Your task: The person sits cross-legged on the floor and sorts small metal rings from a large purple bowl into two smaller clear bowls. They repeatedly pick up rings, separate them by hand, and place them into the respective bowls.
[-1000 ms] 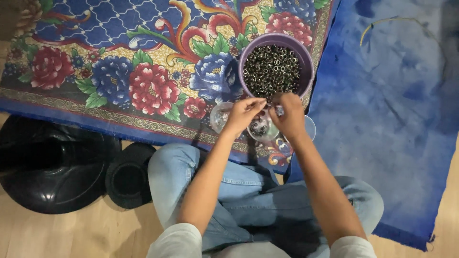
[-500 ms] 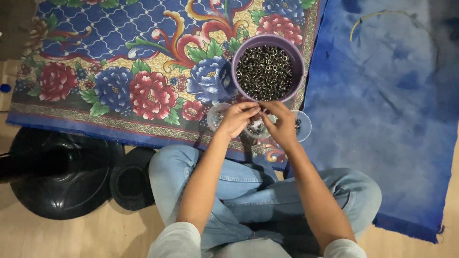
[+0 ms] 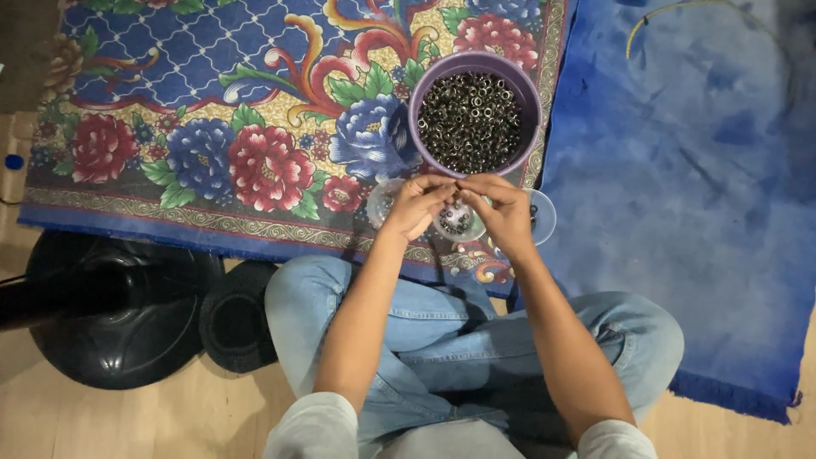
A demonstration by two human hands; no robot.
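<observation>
I sit cross-legged on the floor, jeans (image 3: 442, 340) nearest me. My left hand (image 3: 416, 204) and right hand (image 3: 506, 212) meet fingertip to fingertip just over a small clear dish (image 3: 459, 223), both pinched closed on something tiny between them; I think it is one of the metal eyelets, though the view is too small to be sure. Such a piece should be light, hard and slippery, best nipped by its rim between thumb and forefinger. Two more clear dishes flank my hands, one at the left (image 3: 381, 202), one at the right (image 3: 541, 217). Just beyond, the purple bowl (image 3: 416, 106) brims with dark eyelets (image 3: 469, 121), resting on the floral rug (image 3: 212, 127) beside a blue cloth (image 3: 680, 195).
</observation>
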